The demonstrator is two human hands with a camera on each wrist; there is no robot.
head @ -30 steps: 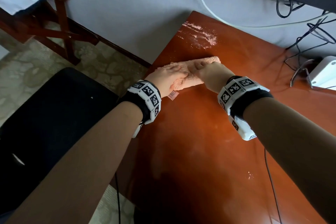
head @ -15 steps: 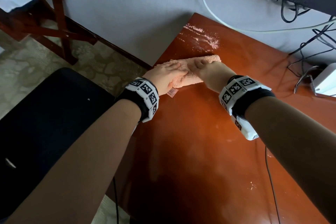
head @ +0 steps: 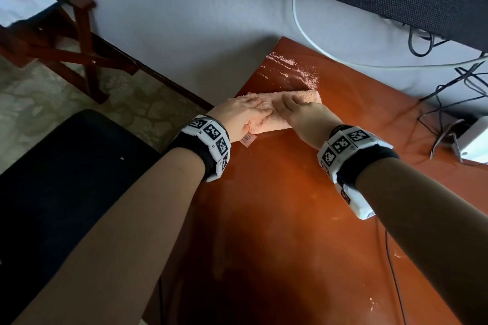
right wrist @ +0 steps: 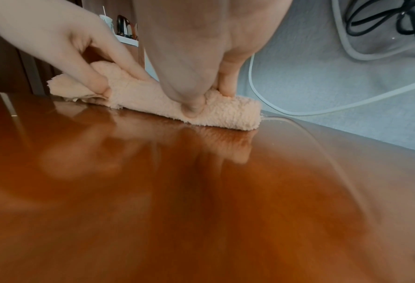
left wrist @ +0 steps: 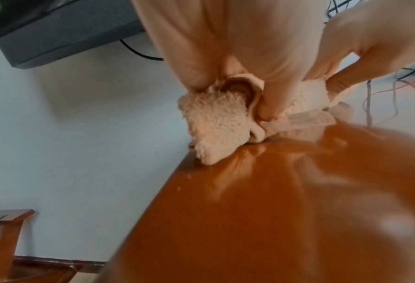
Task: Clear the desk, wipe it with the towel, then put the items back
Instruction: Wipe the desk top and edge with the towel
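Our left hand (head: 241,113) and right hand (head: 301,113) side by side on the folded peach towel (head: 307,95), fingers (right wrist: 97,84) curled, gripping it, pressed to the worktop (head: 277,206) near its far left corner, white powder (head: 293,67) just beyond

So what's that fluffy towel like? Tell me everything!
The towel is peach-pink, fluffy terry cloth, folded into a thick roll lying flat on the shiny desk near its far left corner. A small barcode tag sticks out of it. The left hand and right hand press on it, thumbs tucked at its edge. White powder lies just beyond it.
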